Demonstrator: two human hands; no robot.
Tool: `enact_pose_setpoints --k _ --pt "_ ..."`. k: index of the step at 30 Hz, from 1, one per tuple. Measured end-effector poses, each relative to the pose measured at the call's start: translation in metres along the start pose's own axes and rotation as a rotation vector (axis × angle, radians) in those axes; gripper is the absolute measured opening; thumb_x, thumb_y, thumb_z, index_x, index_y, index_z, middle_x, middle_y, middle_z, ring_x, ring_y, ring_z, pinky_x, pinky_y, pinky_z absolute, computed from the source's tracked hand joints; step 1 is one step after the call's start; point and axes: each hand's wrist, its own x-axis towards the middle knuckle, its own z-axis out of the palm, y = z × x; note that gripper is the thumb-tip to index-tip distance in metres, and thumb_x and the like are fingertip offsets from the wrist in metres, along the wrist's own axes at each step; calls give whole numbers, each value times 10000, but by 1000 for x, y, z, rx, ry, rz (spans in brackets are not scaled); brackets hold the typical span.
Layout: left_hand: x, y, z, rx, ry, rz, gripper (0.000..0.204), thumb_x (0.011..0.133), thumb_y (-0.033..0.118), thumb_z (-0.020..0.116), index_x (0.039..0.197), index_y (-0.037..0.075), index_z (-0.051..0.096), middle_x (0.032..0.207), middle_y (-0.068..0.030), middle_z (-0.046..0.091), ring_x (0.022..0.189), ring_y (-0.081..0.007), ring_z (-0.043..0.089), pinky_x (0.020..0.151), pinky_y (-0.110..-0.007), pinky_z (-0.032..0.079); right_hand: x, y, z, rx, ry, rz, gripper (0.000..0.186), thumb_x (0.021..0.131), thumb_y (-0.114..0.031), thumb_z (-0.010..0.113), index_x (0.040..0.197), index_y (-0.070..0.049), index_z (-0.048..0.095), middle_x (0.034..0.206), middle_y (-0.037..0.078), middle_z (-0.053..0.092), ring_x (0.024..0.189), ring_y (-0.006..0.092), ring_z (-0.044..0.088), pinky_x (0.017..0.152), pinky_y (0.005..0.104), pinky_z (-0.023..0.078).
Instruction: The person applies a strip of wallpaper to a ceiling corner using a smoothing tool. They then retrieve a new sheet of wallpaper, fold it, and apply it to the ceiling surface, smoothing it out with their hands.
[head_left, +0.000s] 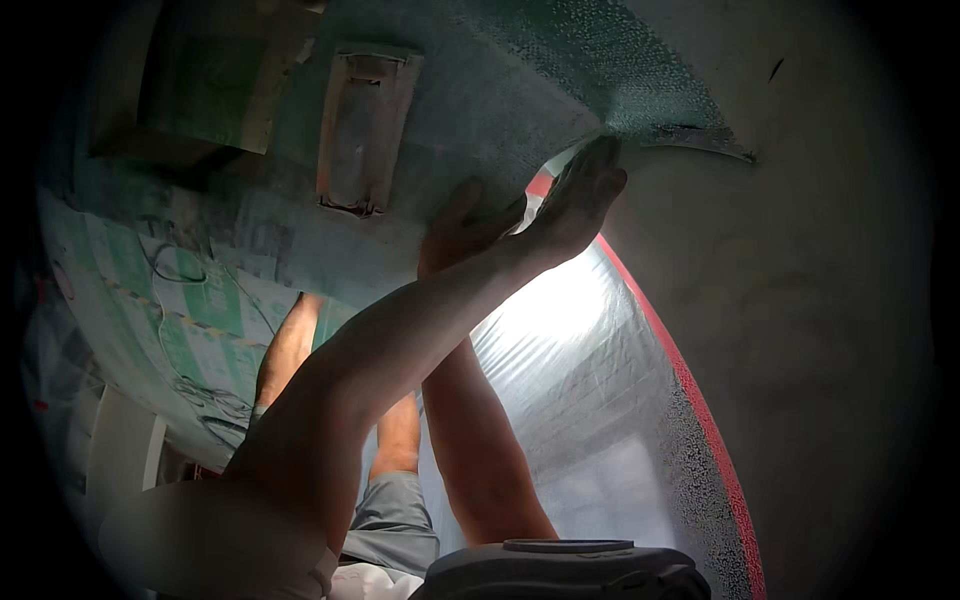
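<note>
My left forearm crosses over my right one. My left hand (585, 195) reaches to the upper right with its fingers stretched out, lying by the corner where a dusty grey-green board (470, 110) meets the wall. My right hand (465, 225) is further left, at the board's edge, its thumb apart from its fingers; its lower part is hidden behind my left forearm. Beneath both hands a translucent plastic sheet (590, 400) hangs along the wall, brightly lit near my left wrist. Red tape (690, 380) runs down the sheet's edge. In the dim light I make out nothing held in either hand.
On the board lie a narrow, worn, dusty tray-like box (365, 130) and a larger cardboard box (210, 80). A grey wall (810, 300) rises on the right. Green-and-white sheeting (190, 310) with loose cords covers the floor. A dark plastic object (560, 575) stands at the lower edge.
</note>
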Motion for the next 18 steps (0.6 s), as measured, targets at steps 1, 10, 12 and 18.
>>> enact_pose_setpoints --k 1,10,12,18 --pt "3 -4 4 1 43 -68 826 1118 597 297 1656 -24 220 1723 -256 221 1620 -377 175 1308 -473 170 -1 0 1 -1 0 -1 693 1022 -424 595 1506 28 392 1357 318 590 1190 511 622 950 579 523" --pt "-8 -8 2 -63 29 12 781 1138 553 302 1657 -24 217 1718 -266 226 1625 -362 165 1315 -455 158 2 3 0 19 -5 -7 692 1022 -425 596 1506 27 393 1358 311 592 1193 507 621 950 577 522" --pt "14 -20 3 -46 118 -76 749 1133 514 317 1643 -32 255 1692 -273 286 1597 -379 239 1297 -454 206 -2 1 2 34 -28 -15 692 1022 -425 596 1506 26 394 1359 310 592 1194 506 621 950 577 522" --pt "-62 23 21 84 -10 177 781 1133 548 292 1648 -36 227 1704 -283 242 1609 -436 177 1306 -513 174 12 8 2 34 -10 18 692 1015 -427 606 1501 25 407 1370 290 597 1196 499 623 955 572 520"
